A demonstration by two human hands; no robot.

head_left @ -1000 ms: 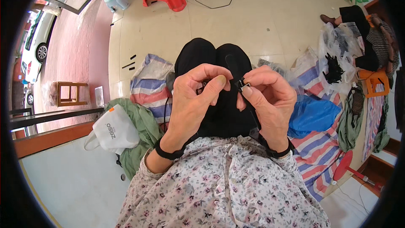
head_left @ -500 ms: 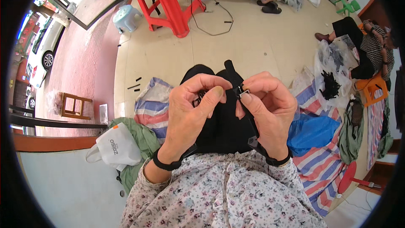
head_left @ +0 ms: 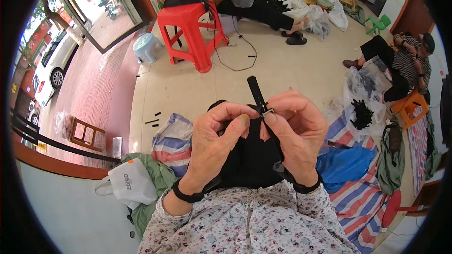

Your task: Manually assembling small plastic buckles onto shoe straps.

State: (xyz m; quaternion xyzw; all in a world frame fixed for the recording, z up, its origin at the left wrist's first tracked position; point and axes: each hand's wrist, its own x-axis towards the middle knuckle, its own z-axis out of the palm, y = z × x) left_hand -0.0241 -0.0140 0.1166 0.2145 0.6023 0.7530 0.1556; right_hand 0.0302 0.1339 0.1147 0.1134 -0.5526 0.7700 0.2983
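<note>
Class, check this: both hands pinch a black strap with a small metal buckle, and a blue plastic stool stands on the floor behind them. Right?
Not quite. The head view shows the stool is red, not blue. The rest holds: the left hand and right hand pinch the black strap at its metal buckle.

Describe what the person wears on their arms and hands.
Both hands, left and right, are bare: no gloves or rings visible. Each wrist carries a black band. The sleeves are light fabric printed with small dark and pinkish flowers.

The left hand (head_left: 214,148) and right hand (head_left: 294,134) hide most of the black cloth (head_left: 249,160); the buckle (head_left: 267,111) is too small to read.
</note>
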